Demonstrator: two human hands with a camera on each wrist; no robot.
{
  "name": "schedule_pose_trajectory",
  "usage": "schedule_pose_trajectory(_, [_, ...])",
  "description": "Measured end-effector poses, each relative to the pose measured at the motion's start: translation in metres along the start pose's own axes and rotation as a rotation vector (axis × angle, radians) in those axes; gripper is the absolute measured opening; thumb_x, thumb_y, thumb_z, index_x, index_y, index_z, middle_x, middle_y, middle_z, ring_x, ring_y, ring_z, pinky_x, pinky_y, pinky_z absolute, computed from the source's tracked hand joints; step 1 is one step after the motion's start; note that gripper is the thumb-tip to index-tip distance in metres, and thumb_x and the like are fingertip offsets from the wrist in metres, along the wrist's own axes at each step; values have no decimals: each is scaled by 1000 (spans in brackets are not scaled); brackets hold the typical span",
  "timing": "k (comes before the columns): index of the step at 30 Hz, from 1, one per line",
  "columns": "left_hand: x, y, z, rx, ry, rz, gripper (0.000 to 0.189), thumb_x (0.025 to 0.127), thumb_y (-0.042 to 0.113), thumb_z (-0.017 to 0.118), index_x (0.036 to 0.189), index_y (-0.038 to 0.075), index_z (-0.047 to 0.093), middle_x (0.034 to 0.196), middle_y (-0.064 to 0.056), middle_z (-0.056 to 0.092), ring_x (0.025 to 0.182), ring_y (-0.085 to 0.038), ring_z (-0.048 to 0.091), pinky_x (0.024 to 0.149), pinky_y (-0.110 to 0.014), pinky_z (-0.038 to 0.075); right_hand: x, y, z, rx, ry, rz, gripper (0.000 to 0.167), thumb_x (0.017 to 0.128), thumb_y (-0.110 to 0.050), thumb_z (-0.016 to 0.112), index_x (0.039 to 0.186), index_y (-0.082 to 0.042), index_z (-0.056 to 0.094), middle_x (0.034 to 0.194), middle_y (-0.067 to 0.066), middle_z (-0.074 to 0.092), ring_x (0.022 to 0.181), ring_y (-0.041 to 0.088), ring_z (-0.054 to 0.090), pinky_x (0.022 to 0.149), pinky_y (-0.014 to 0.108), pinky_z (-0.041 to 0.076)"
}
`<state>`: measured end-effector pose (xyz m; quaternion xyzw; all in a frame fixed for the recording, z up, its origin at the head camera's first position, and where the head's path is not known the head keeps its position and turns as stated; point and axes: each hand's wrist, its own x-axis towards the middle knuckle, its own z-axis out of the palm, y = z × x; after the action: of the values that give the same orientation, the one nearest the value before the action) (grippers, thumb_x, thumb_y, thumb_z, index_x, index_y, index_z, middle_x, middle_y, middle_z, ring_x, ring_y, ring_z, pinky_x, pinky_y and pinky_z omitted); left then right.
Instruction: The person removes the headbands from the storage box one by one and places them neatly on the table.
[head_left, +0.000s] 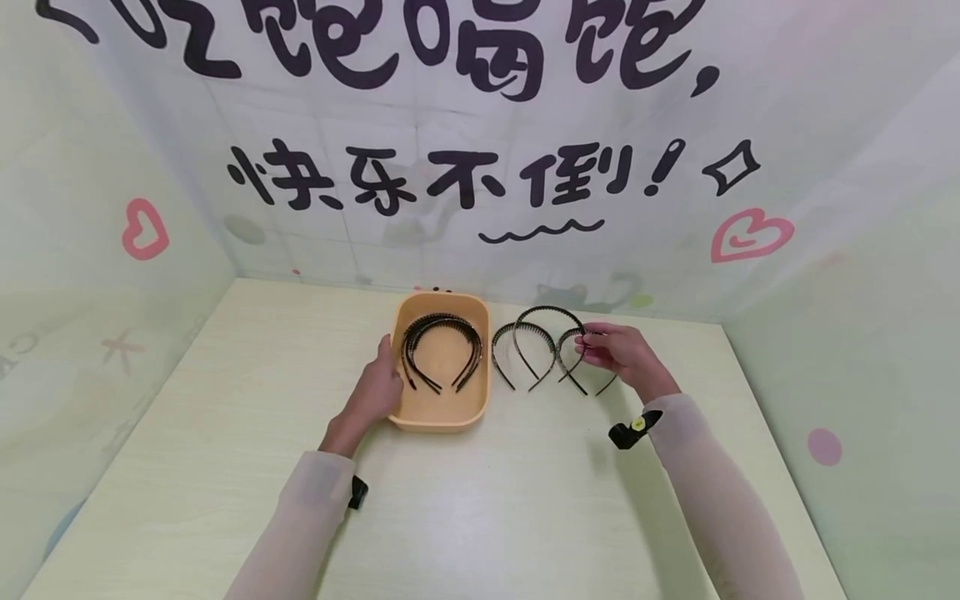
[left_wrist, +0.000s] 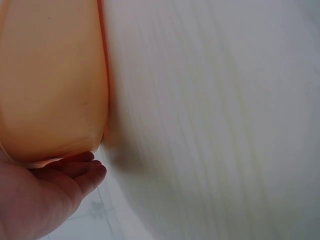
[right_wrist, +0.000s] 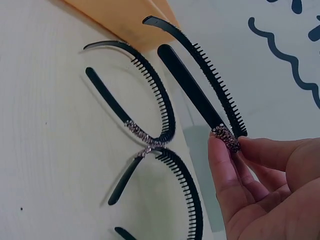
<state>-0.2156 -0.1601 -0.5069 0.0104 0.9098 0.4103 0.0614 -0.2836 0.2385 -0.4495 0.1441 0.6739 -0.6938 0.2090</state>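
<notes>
My right hand [head_left: 618, 354] pinches a black toothed headband [right_wrist: 191, 86] between thumb and fingers, at a patch of sparkling beads. This headband is raised, its two ends pointing away from the hand. Below it on the table lie two similar headbands, one [right_wrist: 169, 107] nearer the tray and the other [right_wrist: 187, 182] partly behind my right hand in the head view. My left hand [head_left: 378, 385] holds the left side of an orange plastic tray [head_left: 439, 427], fingers against its outer wall in the left wrist view. Several black headbands [head_left: 406, 354] lie overlapped inside the tray.
The pale wooden table [head_left: 480, 517] runs back to a white printed wall sheet [head_left: 420, 242] with large dark characters. Similar sheets close off the left and right sides. The tray stands near the back edge, left of the loose headbands.
</notes>
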Motion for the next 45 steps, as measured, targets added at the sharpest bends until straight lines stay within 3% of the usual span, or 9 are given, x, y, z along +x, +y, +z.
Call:
schedule_pose_trajectory(13, [-3,1,0,-17,-6,-20,67,97,-1,29,157,2,0,122,-39,58,69,-25,64,57,-33,50,-7,8,-34,-73,89,21,53,100,-6,55,151,-4,40,101,0,75,83,7,71,72,22,56])
schedule_pose_trajectory(16, [-2,1,-1,-9,-10,-29,67,97,-1,29,157,1,-1,126,-40,55,70,-25,64,58,-33,50,-7,9,-43,-60,114,29,54,99,-6,56,150,-2,40,92,-3,75,82,8,71,72,22,56])
schedule_pose_trajectory(22, [0,1,-1,13,-15,-35,66,98,0,29,157,-1,-3,131,-40,52,75,-26,63,59,-32,49,-10,8,-56,-74,154,20,52,100,-7,56,149,0,41,89,-5,74,84,9,71,73,22,55])
schedule_pose_trajectory(38, [0,0,0,14,-9,-21,67,98,0,30,157,-1,-2,125,-41,55,71,-26,63,58,-33,50,-19,10,-99,-39,215,41,53,101,-5,52,151,0,36,80,-10,74,77,4,68,72,22,53])
schedule_pose_trajectory(45, [0,0,-1,-12,-8,-25,67,98,0,29,157,1,-1,124,-40,56,67,-25,63,56,-33,51,-18,16,-120,-14,237,25,39,100,-3,53,139,-2,49,79,-9,74,76,4,68,71,22,53])
